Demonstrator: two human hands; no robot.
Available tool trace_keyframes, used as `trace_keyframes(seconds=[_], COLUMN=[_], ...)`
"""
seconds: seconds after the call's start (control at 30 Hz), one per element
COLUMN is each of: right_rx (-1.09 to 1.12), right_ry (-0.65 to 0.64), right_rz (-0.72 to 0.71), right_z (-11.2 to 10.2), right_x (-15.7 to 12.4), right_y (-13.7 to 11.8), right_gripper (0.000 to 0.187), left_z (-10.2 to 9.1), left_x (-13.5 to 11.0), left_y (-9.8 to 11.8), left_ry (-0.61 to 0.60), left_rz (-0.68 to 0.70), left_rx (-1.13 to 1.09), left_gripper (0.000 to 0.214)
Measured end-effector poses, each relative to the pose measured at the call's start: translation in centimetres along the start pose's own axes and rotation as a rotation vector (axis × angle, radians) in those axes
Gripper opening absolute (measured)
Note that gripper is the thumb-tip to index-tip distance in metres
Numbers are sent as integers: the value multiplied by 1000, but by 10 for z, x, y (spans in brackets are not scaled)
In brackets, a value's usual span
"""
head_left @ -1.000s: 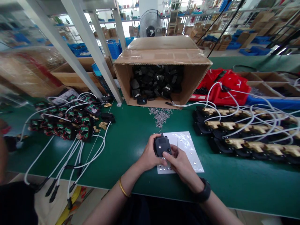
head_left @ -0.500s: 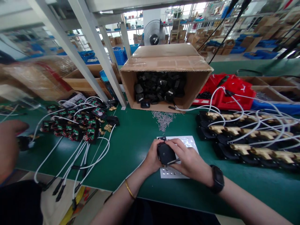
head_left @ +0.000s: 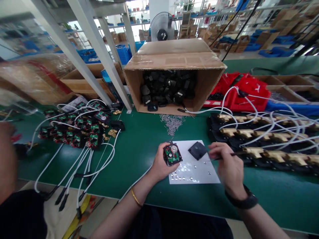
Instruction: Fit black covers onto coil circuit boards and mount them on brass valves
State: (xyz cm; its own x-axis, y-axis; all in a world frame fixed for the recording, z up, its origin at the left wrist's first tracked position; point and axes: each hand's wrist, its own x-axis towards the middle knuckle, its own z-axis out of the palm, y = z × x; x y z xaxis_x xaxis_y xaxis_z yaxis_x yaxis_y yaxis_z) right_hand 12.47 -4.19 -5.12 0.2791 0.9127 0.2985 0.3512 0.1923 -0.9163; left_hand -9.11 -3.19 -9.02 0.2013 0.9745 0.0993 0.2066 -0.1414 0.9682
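Observation:
My left hand (head_left: 161, 163) is closed around a black valve-actuator housing, its inside facing up. Within it shows a green circuit board (head_left: 169, 153) with a round metal part and red wires. My right hand (head_left: 230, 166) is to the right of the white sheet, fingers closed on a thin dark tool (head_left: 234, 154) whose exact kind I cannot make out. Between the hands a black square cover (head_left: 197, 150) lies on the white sheet (head_left: 184, 171). Several small shiny round metal pieces (head_left: 191, 178) are scattered on that sheet.
A cardboard box (head_left: 211, 86) of black covers lies open ahead, with a pile of screws (head_left: 171, 123) before it. Open circuit-board housings (head_left: 74, 132) with white cables are at left; brass-fitted units (head_left: 254, 152) at right. A co-worker's arm (head_left: 7, 156) is at far left.
The black cover, earlier held on the housing between both hands, now lies on the sheet. The circuit board is exposed. My right hand has moved right, away from the housing.

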Motion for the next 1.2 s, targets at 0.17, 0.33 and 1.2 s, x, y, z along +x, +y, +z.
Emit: trace_keyframes(seconds=[0.17,0.33,1.2], right_rx=[426,423,113], right_ry=[-69,-95,-54], right_rz=[370,385,163], right_z=[14,43,60], right_x=[-26,-46,-51], right_y=[-36,-40,-36], right_gripper=[48,22,7], left_z=[3,4,4], left_x=[0,-1,-1], left_y=[-5,-7,-13], left_ry=[31,44,36], left_rz=[-3,10,29], left_rx=[-11,-2,17], left_gripper=[72,72,70])
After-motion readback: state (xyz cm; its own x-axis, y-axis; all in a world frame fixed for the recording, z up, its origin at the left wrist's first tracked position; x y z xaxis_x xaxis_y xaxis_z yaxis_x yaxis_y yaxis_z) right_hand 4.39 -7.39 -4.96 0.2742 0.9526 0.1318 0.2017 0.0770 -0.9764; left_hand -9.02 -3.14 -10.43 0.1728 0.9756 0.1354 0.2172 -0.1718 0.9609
